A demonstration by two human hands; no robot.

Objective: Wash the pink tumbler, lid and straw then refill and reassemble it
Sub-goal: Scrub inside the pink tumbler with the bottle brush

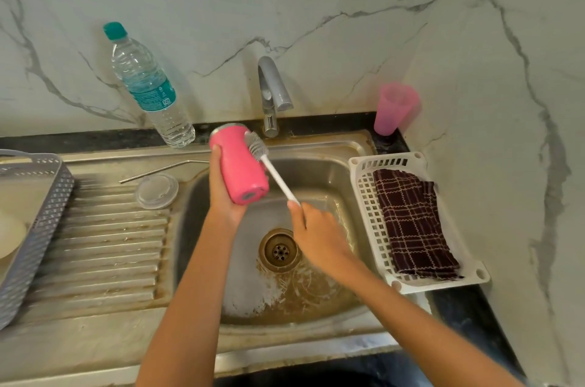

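Head view: we are in the washing step, scrubbing the outer wall of the pink tumbler [240, 165]. The left hand [223, 196] holds it tilted above the sink [357, 146] basin, fingers curled round the body, thumb pressed on the wall. The right hand [316, 234] grips the end of the bottle brush [269, 161], fingers closed round the handle; the bristles touch the tumbler near its upper end. The clear lid [157, 191] and metal straw [164, 167] lie on the drainboard [104, 228], left of the basin. We judge that the next move calls for a rinse under the tap [272, 92], which shows no running water
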